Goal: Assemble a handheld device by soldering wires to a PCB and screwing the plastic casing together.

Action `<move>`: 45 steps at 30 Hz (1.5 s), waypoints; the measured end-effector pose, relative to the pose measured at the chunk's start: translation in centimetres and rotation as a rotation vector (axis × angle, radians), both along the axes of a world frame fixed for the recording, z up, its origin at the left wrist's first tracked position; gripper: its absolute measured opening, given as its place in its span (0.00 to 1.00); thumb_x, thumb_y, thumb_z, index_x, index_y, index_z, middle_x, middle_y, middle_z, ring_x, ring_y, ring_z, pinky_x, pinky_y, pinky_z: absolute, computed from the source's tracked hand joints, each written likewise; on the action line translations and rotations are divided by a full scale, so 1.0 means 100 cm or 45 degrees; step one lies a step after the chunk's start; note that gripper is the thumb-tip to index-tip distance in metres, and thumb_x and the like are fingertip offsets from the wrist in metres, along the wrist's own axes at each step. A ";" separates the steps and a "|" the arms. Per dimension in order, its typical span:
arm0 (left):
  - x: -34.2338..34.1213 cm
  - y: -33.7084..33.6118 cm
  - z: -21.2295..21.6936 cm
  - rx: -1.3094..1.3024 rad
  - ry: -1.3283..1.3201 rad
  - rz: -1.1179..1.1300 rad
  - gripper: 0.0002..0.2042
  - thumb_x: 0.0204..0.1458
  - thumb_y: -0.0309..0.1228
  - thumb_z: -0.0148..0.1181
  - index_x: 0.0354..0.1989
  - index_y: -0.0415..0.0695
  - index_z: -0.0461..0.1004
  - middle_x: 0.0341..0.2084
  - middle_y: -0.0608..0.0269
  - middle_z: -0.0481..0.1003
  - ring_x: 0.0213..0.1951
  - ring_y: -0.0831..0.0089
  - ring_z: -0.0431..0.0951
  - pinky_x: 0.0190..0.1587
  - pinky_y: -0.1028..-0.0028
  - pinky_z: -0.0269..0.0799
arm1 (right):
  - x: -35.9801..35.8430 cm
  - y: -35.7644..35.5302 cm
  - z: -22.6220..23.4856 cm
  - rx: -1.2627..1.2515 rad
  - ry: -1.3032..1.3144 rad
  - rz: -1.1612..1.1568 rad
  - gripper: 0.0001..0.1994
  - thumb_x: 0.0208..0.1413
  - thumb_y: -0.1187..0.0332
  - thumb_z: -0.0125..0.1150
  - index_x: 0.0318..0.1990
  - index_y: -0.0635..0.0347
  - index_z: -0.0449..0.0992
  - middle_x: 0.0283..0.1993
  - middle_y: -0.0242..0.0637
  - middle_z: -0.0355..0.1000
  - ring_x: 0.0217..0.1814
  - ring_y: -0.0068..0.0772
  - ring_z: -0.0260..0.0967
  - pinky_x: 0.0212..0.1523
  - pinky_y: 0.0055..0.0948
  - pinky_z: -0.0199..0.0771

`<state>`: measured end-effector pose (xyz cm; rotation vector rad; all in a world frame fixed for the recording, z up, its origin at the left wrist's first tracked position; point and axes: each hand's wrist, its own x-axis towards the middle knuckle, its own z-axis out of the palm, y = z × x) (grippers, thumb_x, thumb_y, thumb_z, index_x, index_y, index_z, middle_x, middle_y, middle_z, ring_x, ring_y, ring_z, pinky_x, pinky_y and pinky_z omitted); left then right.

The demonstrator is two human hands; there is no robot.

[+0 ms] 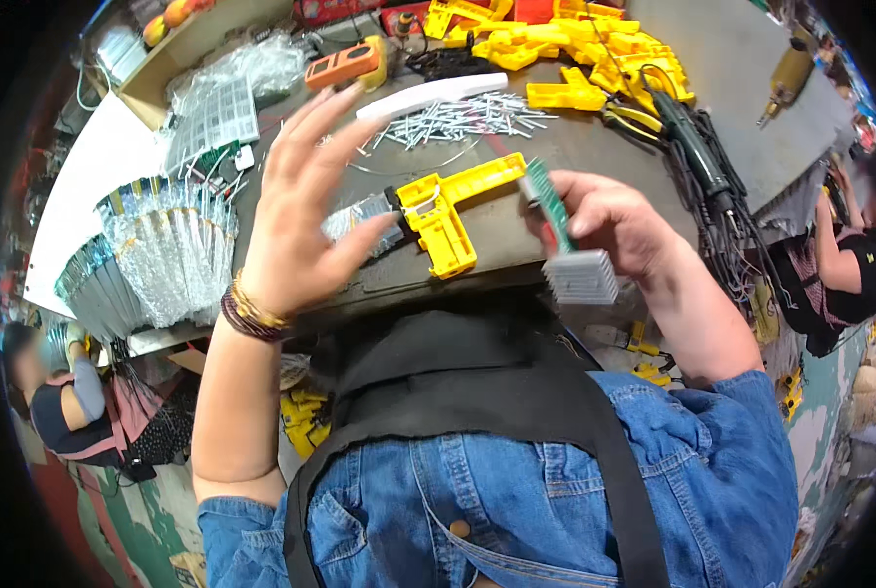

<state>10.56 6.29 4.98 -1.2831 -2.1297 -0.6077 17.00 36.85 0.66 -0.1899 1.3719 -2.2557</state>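
My right hand (626, 223) grips a green circuit board (550, 204) by its side, between thumb and fingers. A silver finned heat sink (582, 277) sits at the board's lower end. My left hand (305, 211) is raised over the bench with fingers spread, and nothing is in it. Between my hands a yellow gun-shaped plastic housing (441, 223) lies on the bench, its hollow inside facing up. A grey, partly clear piece (364, 220) adjoins its left end, partly hidden by my left hand.
Behind the housing lie a heap of long screws (467, 120), a white strip (433, 95) and an orange meter (344, 65). Yellow housings (575, 44) pile up at the back. Corded dark tool (693, 152) lies right; bubble-wrapped boards (168, 250) stand left. People sit at both sides.
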 end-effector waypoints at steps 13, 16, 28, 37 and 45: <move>0.020 0.023 -0.028 -0.332 -0.191 0.026 0.10 0.49 0.28 0.56 0.41 0.45 0.74 0.23 0.64 0.73 0.26 0.66 0.76 0.27 0.68 0.71 | -0.005 -0.049 -0.018 -0.331 -0.012 0.253 0.16 0.62 0.68 0.59 0.53 0.62 0.64 0.36 0.39 0.73 0.32 0.27 0.72 0.38 0.27 0.74; 0.022 0.021 -0.036 -0.221 -0.276 0.020 0.11 0.49 0.25 0.59 0.42 0.44 0.74 0.22 0.62 0.73 0.24 0.65 0.76 0.25 0.67 0.70 | -0.008 -0.048 -0.028 -0.343 0.024 0.045 0.18 0.64 0.65 0.56 0.56 0.63 0.64 0.34 0.38 0.72 0.28 0.26 0.69 0.35 0.28 0.72; 0.015 0.034 -0.041 -0.005 -0.884 -0.157 0.11 0.48 0.24 0.66 0.37 0.44 0.70 0.25 0.57 0.75 0.24 0.58 0.77 0.26 0.65 0.71 | -0.015 -0.038 -0.038 -0.329 0.120 -0.013 0.31 0.65 0.42 0.42 0.54 0.67 0.64 0.30 0.46 0.73 0.26 0.27 0.68 0.30 0.25 0.70; 0.003 0.040 -0.030 0.021 -0.966 -0.319 0.06 0.48 0.20 0.64 0.33 0.41 0.75 0.24 0.57 0.75 0.24 0.64 0.75 0.27 0.72 0.68 | -0.017 -0.027 -0.036 -0.112 0.359 -0.033 0.36 0.60 0.40 0.51 0.57 0.70 0.63 0.38 0.44 0.73 0.32 0.23 0.67 0.36 0.23 0.68; -0.012 0.033 -0.046 0.185 -1.317 -0.229 0.02 0.52 0.22 0.59 0.33 0.38 0.73 0.24 0.56 0.74 0.27 0.59 0.76 0.31 0.68 0.70 | -0.030 -0.042 -0.066 -0.690 -0.083 -0.044 0.31 0.68 0.45 0.38 0.57 0.69 0.65 0.51 0.48 0.70 0.34 0.29 0.68 0.32 0.27 0.69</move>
